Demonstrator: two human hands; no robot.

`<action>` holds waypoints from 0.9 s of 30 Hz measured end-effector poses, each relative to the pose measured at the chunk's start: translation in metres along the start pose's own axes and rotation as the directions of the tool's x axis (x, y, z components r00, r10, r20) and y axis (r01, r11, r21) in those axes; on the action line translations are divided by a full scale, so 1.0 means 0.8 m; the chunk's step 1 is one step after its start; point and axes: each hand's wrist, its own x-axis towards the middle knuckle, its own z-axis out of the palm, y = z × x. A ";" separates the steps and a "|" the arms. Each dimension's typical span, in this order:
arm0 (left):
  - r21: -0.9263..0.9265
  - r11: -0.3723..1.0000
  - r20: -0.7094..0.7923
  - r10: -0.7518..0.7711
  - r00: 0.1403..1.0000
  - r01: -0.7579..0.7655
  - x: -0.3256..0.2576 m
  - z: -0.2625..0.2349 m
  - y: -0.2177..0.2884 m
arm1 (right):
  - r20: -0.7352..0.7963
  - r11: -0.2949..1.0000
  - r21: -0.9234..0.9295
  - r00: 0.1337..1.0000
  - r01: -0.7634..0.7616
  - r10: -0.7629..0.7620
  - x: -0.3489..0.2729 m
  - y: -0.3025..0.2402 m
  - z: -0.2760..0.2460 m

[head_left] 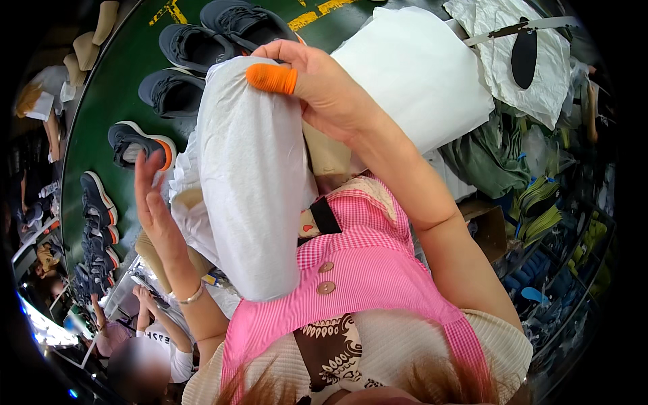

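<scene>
The upper left is being taken up by the green bench, while the lower middle is being filled by a pink apron. Toward the upper right, a broad pile of white paper is being displayed. The white bundle is being held lengthwise in front of the body, its lower end overlapping the apron and its upper end pointing toward the dark shoes on the bench; its contents are being hidden by the white layer. Behind it, a beige form is being partly covered. By the right grip, the bundle is being clamped at its upper end, with the thumb pressed on the near face. The left grip is being held with fingers apart beside the bundle's left side, closed on nothing. The right thumb is being sheathed by an orange cover. As a judgement, the bundle's wrapping is apparently being handled or checked at this step; support from the left grip is probably being called for, so that the loose side can be steadied while the top is being pinched.
</scene>
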 end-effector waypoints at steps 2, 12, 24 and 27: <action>-0.295 0.886 0.372 -0.238 0.897 0.358 -0.004 0.023 0.034 | -0.007 0.995 -0.095 1.000 0.006 -0.007 -0.010 0.006 0.009; -0.387 0.619 0.433 -0.532 0.727 0.683 0.023 0.087 0.020 | -0.027 -0.241 -0.934 0.723 -0.264 -0.690 -0.052 0.085 -0.305; -0.293 0.829 0.436 -0.328 0.838 0.476 0.096 0.174 0.052 | -0.693 0.905 -0.405 0.601 0.133 -0.398 -0.051 -0.037 -0.237; -0.270 0.891 0.452 -0.216 0.865 0.364 0.122 0.207 0.041 | -0.565 0.897 -0.393 0.716 0.203 -0.410 -0.052 -0.102 -0.122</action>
